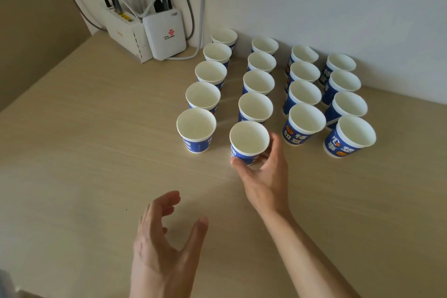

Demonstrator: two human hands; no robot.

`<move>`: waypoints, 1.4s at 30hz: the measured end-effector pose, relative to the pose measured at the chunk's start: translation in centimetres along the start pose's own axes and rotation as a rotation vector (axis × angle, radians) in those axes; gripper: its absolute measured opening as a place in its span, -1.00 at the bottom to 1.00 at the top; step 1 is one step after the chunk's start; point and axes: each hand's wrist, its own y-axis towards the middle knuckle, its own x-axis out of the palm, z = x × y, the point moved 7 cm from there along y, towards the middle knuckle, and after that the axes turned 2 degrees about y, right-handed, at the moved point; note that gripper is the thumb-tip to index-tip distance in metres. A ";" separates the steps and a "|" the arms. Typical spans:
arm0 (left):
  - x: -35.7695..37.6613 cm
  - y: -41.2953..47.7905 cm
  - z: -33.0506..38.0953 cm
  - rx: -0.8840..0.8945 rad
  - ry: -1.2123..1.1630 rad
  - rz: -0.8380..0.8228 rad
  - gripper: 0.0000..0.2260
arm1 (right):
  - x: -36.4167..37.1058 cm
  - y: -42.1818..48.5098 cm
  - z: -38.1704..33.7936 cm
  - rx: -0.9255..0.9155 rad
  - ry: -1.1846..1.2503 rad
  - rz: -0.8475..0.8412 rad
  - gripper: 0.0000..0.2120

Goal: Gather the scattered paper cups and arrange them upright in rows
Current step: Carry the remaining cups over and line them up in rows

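Risk of a topple: right hand (pixel 266 176) pinching front cup (pixel 249 139) of second row low on its wall, next cup (pixel 255 106) just behind, base hidden so seating on desk (pixel 96 152) unclear. Too hard a squeeze or a snagged finger on release likely to crush it or tip it into next cup. Left hand (pixel 164 244) spread, idle, holding nothing

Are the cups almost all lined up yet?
Nearly. Four rows of upright cups stand on the table. The right hand grips the front cup of the second row. The left hand is empty; no loose cups show, so little seems left.
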 end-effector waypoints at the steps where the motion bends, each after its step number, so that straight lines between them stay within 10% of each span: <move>1: 0.0 -0.1 0.0 0.002 -0.003 -0.003 -0.52 | 0.0 0.0 -0.1 0.001 -0.001 0.010 -0.42; 22: 0.3 -2.7 2.2 0.024 -0.021 -0.059 -0.43 | -2.4 -3.5 1.3 0.080 -0.011 0.035 -0.22; 42: 2.5 -17.1 30.0 0.227 0.056 -0.341 -0.72 | -34.8 -14.7 -14.5 0.263 0.368 0.339 -0.54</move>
